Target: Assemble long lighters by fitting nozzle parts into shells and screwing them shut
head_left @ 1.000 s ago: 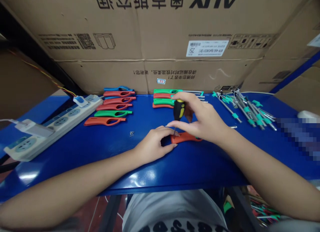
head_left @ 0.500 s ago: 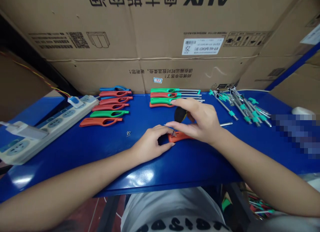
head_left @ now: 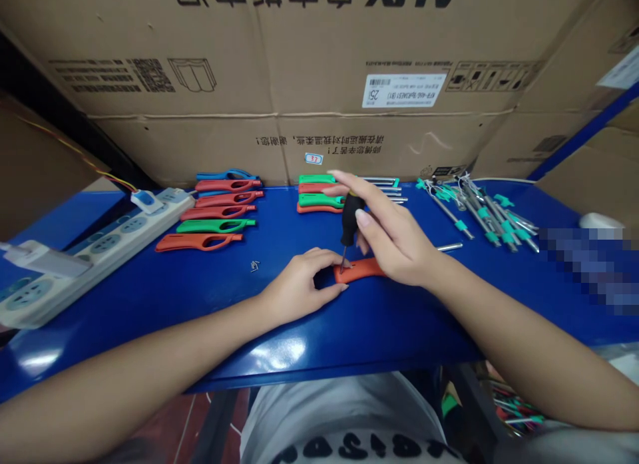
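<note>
My right hand (head_left: 399, 237) grips the black handle of a screwdriver (head_left: 351, 221), which stands nearly upright. Its tip meets the left end of an orange lighter (head_left: 367, 269) lying flat on the blue table. With thumb and fingers, my left hand (head_left: 294, 284) pinches that same end close to the tip. Beyond my right hand a metal tube (head_left: 450, 247) pokes out, seemingly the lighter's nozzle; the middle is hidden under the hand. Several tiny screws (head_left: 255, 266) lie left of my left hand.
Coloured handle shells (head_left: 219, 226) lie in a column at left, near a white power strip (head_left: 107, 244). Lighters with metal tubes (head_left: 319, 200) are stacked at centre back. Metal tubes with teal parts (head_left: 492, 218) are heaped at right. A cardboard panel (head_left: 200, 131) stands behind.
My right hand's grip has shifted and its fingers have straightened around the handle. The screwdriver now stands more upright and more of it shows. The left hand holds its place.
</note>
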Motion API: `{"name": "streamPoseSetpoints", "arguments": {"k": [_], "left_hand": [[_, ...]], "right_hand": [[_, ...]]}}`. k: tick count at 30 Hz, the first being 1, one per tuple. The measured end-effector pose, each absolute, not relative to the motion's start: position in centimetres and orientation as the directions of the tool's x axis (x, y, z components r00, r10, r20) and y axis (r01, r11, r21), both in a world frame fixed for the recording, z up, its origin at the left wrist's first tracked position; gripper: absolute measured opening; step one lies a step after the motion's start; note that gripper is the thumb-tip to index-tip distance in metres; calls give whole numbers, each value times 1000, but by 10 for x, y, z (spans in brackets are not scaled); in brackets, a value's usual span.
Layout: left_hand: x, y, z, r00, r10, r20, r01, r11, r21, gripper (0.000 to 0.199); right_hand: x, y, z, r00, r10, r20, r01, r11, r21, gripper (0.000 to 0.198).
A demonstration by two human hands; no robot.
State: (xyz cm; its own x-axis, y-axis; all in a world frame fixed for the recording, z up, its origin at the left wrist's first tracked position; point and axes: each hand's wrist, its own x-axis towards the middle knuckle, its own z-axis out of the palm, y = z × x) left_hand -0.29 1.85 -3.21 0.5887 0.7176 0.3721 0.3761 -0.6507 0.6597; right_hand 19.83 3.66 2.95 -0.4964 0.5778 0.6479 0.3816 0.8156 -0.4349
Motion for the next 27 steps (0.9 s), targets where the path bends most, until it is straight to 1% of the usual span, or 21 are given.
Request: {"name": "streamPoseSetpoints", "arguments": {"k": [1,2,3,4,7,8,9,11,13,15,16,17,18,20,21,22,23,24,27], "left_hand": [[-3,19,-32,590,718,368,376,-648,662,24],[-3,19,-31,592,719,365,376,-647,664,24],[-3,19,-31,594,718,362,378,-646,663,24],[-3,19,-31,595,718,360,382,-648,660,25],[-3,18,-31,591,719,367,384,-651,655,26],[-3,18,-31,588,720,369,385,-650,656,26],[-3,19,-31,586,722,368,385,-648,657,26],[-3,19,-31,586,723,366,381,-644,663,26],[-3,19,-30,589,721,366,373,-644,668,25],[-3,19,-30,594,718,362,367,-643,672,25],[-3,18,-30,596,719,357,370,-641,673,25],[-3,18,-30,597,721,352,375,-639,672,26],[-4,18,-30,597,723,349,380,-637,671,26],[-4,18,-30,592,724,353,385,-639,665,28],[-4,18,-30,590,724,359,384,-642,664,29],[-4,18,-30,589,722,362,381,-643,664,29],[-4,18,-30,590,722,362,378,-643,666,28],[-4,19,-30,592,721,361,378,-643,666,27],[-4,19,-29,600,722,346,391,-641,660,25]], "right_hand": [[198,36,30,-517,603,608,351,797,-492,48],[198,37,30,-523,615,590,333,785,-523,48],[198,38,30,-512,611,603,334,789,-516,46],[199,39,29,-486,595,640,354,804,-478,44],[202,43,26,-391,490,779,462,837,-294,42],[203,43,26,-390,473,790,486,835,-260,42],[203,44,27,-408,480,777,491,832,-257,40],[203,43,29,-475,533,700,455,830,-323,41],[201,43,30,-540,576,614,376,818,-436,46],[200,44,29,-546,598,586,313,795,-519,47],[200,44,28,-525,608,596,312,789,-530,46],[200,44,27,-492,608,623,333,793,-511,46],[201,44,25,-455,593,664,372,804,-463,48],[202,43,24,-401,518,755,463,826,-321,51],[202,42,24,-393,486,780,492,829,-268,49],[202,40,25,-391,473,790,497,830,-251,45],[201,39,27,-390,487,781,479,832,-280,39],[200,38,28,-397,524,754,435,831,-348,35],[196,37,32,-471,637,611,236,758,-608,35]]}}
